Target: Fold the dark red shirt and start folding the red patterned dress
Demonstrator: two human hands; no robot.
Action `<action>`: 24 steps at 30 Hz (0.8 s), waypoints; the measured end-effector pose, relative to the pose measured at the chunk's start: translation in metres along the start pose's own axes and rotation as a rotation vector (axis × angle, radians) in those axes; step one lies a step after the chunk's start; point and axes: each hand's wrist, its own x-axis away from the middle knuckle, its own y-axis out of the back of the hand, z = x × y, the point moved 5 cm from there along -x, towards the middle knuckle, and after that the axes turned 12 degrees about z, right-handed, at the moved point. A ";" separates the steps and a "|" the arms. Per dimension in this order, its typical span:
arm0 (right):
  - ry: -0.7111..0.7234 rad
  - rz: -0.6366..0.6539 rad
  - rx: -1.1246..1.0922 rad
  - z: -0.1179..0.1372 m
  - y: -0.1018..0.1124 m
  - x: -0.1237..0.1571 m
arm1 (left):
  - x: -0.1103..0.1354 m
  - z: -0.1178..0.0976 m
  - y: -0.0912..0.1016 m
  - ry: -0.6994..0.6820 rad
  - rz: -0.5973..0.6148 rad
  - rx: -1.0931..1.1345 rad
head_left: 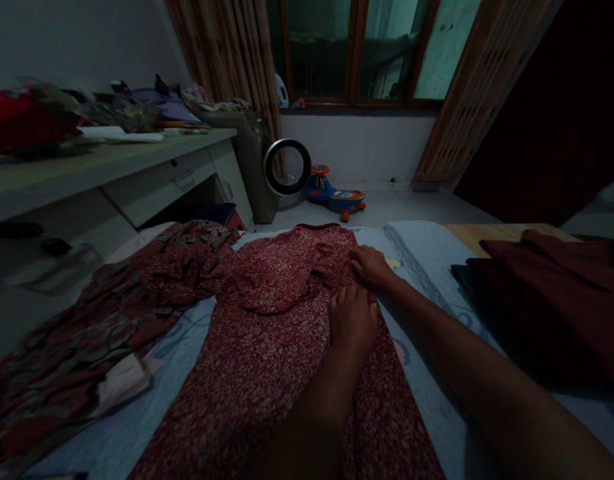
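A long red dress [267, 360] with pale speckles lies spread on the bed, its neckline at the far end and one sleeve folded over the front. My left hand [354, 319] rests on the dress right of its middle, fingers curled down into the cloth. Just beyond it, my right hand [373, 268] grips the dress at its right edge near the shoulder. Under both hands the fabric is bunched, and my fingertips are partly hidden. The light blue bedsheet [417, 253] shows on either side.
A crumpled patterned garment [111, 313] lies to the left, with folded dark red clothes [561, 293] on the right. Past the bed stand a washing machine with its round door [287, 167] ajar and a blue-orange ride-on toy [334, 193]. A cluttered desk [187, 148] lines the left wall.
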 end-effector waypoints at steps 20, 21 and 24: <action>-0.181 0.069 -0.116 -0.028 -0.010 -0.052 | -0.002 0.001 -0.008 -0.040 0.035 -0.108; -0.191 0.063 -0.123 -0.028 -0.008 -0.051 | -0.002 0.002 -0.009 -0.050 0.034 -0.106; -0.200 0.041 -0.124 -0.023 -0.001 -0.040 | -0.002 0.004 -0.009 -0.069 0.033 -0.100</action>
